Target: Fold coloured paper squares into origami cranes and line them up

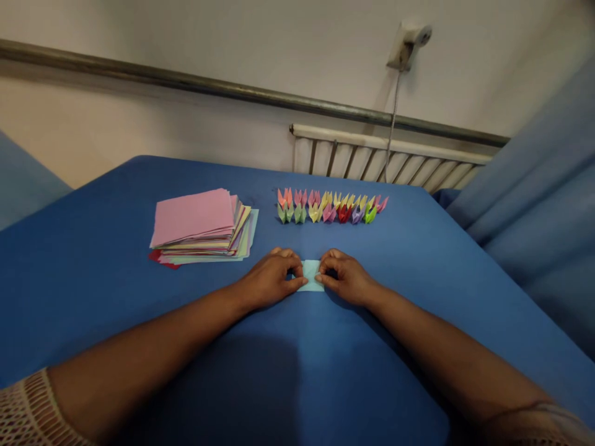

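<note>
A small light-blue piece of paper (311, 276) lies on the blue table between my two hands, its left and right ends partly hidden by fingers. My left hand (277, 277) pinches the paper's left side, thumb and curled fingers together. On the right side, my right hand (346, 276) grips it the same way, thumb toward me. Beyond the hands stand two rows of small folded paper figures (329, 213) in several colours. To the left is a stack of coloured paper sheets (194, 218), pink on top.
The blue table (372, 371) reaches to the wall, where a metal rail (223, 90) and a white radiator (372, 152) run. A cord (394, 111) hangs from a wall socket (403, 48). Blue curtains (534, 204) border the right side.
</note>
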`<state>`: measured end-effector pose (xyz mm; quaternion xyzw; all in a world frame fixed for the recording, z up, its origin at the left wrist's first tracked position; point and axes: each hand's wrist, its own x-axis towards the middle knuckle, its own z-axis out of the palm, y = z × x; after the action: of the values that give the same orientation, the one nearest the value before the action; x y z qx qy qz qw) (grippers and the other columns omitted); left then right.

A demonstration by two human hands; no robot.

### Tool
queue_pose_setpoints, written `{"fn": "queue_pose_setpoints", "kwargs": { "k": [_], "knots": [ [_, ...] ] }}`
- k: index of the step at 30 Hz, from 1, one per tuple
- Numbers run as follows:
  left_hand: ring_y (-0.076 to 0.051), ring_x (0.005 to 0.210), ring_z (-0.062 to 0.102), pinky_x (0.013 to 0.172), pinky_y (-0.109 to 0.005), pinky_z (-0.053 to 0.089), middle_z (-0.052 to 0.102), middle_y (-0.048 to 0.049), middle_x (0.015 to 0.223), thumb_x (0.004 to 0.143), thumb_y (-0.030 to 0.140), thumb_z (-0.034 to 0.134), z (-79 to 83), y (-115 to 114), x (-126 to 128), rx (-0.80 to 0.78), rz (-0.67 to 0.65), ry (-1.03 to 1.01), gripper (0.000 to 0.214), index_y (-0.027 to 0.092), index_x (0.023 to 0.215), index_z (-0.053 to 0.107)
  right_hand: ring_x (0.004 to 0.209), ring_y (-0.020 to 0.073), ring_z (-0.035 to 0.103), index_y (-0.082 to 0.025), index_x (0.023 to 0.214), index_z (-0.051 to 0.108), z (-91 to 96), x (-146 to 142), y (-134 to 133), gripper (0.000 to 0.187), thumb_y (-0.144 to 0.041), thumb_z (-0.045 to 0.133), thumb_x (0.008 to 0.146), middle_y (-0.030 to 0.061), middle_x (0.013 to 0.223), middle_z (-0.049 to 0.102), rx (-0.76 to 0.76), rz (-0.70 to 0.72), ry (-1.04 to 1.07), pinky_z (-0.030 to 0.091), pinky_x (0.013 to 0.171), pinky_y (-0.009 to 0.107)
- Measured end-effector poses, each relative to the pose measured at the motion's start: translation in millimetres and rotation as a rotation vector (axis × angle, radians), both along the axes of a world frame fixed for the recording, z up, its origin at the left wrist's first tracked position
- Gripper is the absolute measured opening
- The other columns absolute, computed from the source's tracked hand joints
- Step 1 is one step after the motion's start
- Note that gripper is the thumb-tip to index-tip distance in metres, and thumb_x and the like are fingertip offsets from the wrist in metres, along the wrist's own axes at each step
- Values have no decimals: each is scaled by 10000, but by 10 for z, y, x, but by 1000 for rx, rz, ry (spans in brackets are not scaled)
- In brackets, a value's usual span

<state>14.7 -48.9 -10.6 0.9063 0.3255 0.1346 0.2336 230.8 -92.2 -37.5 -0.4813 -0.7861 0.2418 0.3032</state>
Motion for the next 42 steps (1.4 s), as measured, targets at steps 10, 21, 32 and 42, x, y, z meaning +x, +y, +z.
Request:
{"fn": "queue_pose_setpoints", "kwargs": {
  "k": [10, 21, 32, 42],
  "knots": [
    [-189, 857, 513, 793, -318, 386, 609, -21, 853, 816, 206, 582, -19, -24, 14, 67, 24, 60, 46, 195, 818, 627, 829, 162, 543, -184, 916, 616, -33, -91, 37, 161, -265, 681, 792, 35, 897, 575, 41, -156, -111, 439, 762, 306],
    [-209, 903, 524, 813, -359, 372, 640, -23, 937, 855, 278, 603, 42, -127, 21, 227, -99, 148, 127, 214, 962, 627, 1063, 202, 504, -248, 1146, 624, 66, -27, 129, 263, -229, 549, 894, 66, 1153, 595, 82, 131, -226, 384, 920, 396],
    [-236, 888, 488, 833, -403, 342, 636, -85, 926, 913, 202, 482, 100, 167, -21, 551, -84, 256, 170, 176, 885, 648, 922, 194, 546, -181, 1100, 631, 155, -151, -62, 247, -273, 507, 907, 78, 953, 597, 32, -72, -317, 430, 880, 351],
    [-188, 822, 543, 724, -298, 384, 614, -50, 936, 919, 204, 457, 70, -28, 41, 424, -129, 285, 168, 184, 929, 623, 1041, 220, 505, -179, 1070, 603, 132, -183, -70, 213, -256, 530, 884, 96, 1074, 582, 80, -61, -319, 411, 923, 389]
  ]
}}
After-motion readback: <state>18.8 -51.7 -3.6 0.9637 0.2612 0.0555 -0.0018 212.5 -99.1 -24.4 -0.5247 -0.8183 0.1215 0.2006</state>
